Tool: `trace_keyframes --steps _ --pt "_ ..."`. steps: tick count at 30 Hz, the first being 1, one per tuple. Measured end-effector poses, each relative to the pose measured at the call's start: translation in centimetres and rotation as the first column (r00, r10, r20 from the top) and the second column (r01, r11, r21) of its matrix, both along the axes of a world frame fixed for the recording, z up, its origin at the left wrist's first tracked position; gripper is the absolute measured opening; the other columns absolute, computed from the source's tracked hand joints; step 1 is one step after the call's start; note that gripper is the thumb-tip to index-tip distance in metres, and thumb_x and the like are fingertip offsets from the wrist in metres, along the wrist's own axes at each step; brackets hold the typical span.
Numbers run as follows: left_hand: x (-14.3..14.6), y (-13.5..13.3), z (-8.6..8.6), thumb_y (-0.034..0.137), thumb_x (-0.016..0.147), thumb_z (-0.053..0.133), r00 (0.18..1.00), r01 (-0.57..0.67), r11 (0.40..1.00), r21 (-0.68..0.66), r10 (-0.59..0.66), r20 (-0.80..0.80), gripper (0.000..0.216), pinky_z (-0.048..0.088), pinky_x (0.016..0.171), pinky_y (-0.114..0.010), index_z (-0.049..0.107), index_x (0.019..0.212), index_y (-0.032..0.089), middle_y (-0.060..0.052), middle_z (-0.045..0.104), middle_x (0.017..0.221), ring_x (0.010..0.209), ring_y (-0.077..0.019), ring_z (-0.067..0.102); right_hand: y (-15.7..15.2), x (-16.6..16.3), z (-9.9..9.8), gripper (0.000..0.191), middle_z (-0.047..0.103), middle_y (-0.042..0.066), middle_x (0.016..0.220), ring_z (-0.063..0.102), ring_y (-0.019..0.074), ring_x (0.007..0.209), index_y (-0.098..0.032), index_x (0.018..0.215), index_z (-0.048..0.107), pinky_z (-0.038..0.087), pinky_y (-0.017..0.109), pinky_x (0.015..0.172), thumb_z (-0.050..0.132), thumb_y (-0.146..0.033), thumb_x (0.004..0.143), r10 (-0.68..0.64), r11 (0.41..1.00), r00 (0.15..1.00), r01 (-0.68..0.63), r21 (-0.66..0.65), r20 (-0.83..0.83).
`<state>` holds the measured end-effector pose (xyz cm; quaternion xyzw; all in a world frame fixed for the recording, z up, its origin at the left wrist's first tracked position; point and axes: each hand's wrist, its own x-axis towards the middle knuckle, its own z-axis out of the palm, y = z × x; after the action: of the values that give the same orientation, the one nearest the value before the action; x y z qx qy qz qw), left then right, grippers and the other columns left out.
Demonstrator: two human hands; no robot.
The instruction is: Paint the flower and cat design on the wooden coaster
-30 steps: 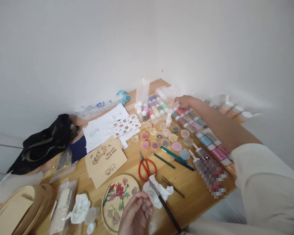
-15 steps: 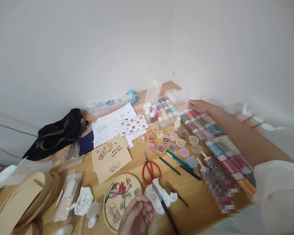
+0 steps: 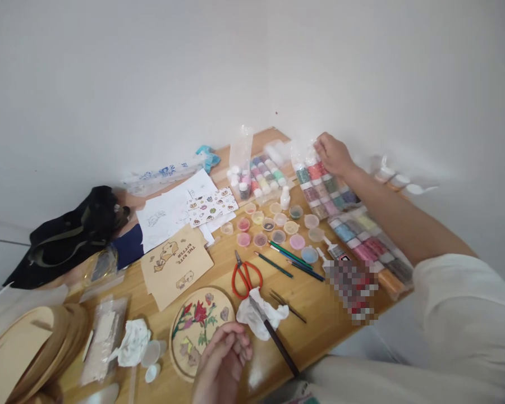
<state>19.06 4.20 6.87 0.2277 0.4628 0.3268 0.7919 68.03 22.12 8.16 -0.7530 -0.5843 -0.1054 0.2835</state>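
My right hand (image 3: 332,154) reaches to the far end of the table and is closed on the clear plastic pack of coloured jars (image 3: 326,193), whose far end is raised a little. My left hand (image 3: 221,365) rests at the near edge with its fingers curled together, over the rim of a round wooden disc (image 3: 193,325) painted with red flowers. What those fingers hold, if anything, is hidden. A crumpled tissue (image 3: 258,317) and a dark-handled brush (image 3: 278,345) lie just right of that hand.
On the wooden table (image 3: 320,325) lie red scissors (image 3: 244,275), several small paint cups (image 3: 278,224), thin brushes (image 3: 290,261), a second set of paint pots (image 3: 258,177), printed papers (image 3: 177,210), a wooden plaque (image 3: 177,269), a black bag (image 3: 67,235) and stacked wooden hoops (image 3: 29,348).
My right hand has moved farther along the jar pack to its far end and lifted that end. The left hand stays on the disc. The view has shifted slightly.
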Motion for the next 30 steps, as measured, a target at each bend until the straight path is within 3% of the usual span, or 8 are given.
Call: trace_keyframes --steps 5,9,14,23,26,30 --pt "0.2 -0.1 0.2 0.032 0.069 0.083 0.999 0.036 0.999 -0.007 -0.035 0.007 0.023 0.049 0.066 -0.027 0.071 0.079 0.014 -0.004 0.064 0.072 0.069 -0.0152 0.060 -1.9 -0.6 1.2 0.054 0.063 0.015 0.099 0.058 0.0278 0.097 -0.019 0.104 0.053 0.043 0.041 0.084 0.015 -0.057 0.099 -0.041 0.997 0.998 0.038 0.062 0.047" --pt "0.1 -0.5 0.5 0.032 0.070 0.083 0.998 0.063 0.998 0.013 -0.063 0.006 0.023 0.049 0.066 -0.027 0.072 0.079 0.014 -0.004 0.064 0.071 0.069 -0.0151 0.059 -3.8 -1.9 2.6 0.057 0.063 0.014 0.086 0.060 0.0288 0.091 -0.015 0.109 0.055 0.041 0.038 0.076 0.014 -0.054 0.099 -0.154 0.987 0.983 0.157 -0.020 0.102" --pt "-0.5 -1.5 1.0 0.032 0.068 0.086 0.996 0.076 0.997 0.017 -0.076 0.038 0.025 0.048 0.066 -0.024 0.074 0.080 0.014 -0.004 0.066 0.071 0.069 -0.0133 0.060 -6.7 -4.7 5.8 0.053 0.065 0.016 0.092 0.062 0.0279 0.093 -0.013 0.112 0.054 0.038 0.035 0.075 0.018 -0.050 0.101 -0.244 0.964 0.961 0.255 -0.080 0.130" --pt "-1.0 -3.7 1.5 0.034 0.063 0.090 0.986 0.106 0.992 0.066 -0.113 0.119 0.029 0.048 0.069 -0.024 0.075 0.077 0.014 -0.004 0.068 0.070 0.068 -0.0125 0.062 -12.3 -11.0 15.6 0.035 0.062 0.009 0.079 0.055 0.0174 0.071 -0.015 0.105 0.053 0.030 0.032 0.065 0.029 -0.040 0.101 -0.376 0.912 0.918 0.344 0.222 0.125" --pt "-0.2 -4.3 1.5 0.035 0.059 0.091 0.972 0.132 0.987 0.095 -0.148 0.184 0.033 0.048 0.071 -0.025 0.075 0.079 0.015 -0.004 0.070 0.073 0.070 -0.0133 0.064 -14.8 -15.1 18.3 0.032 0.056 0.003 0.072 0.051 0.0145 0.067 -0.018 0.094 0.052 0.030 0.031 0.064 0.030 -0.040 0.102 -0.319 0.894 0.939 0.255 0.369 0.125" --pt "1.9 -4.3 2.2 0.040 0.068 0.085 0.913 0.145 0.979 0.141 -0.188 0.363 0.034 0.049 0.076 -0.028 0.074 0.088 0.015 -0.007 0.073 0.091 0.084 -0.0179 0.068 -17.9 -21.9 21.0 0.048 0.044 -0.002 0.067 0.046 0.0100 0.064 -0.020 0.081 0.045 0.033 0.028 0.064 0.023 -0.057 0.102 -0.148 0.854 0.982 0.067 0.516 0.118"
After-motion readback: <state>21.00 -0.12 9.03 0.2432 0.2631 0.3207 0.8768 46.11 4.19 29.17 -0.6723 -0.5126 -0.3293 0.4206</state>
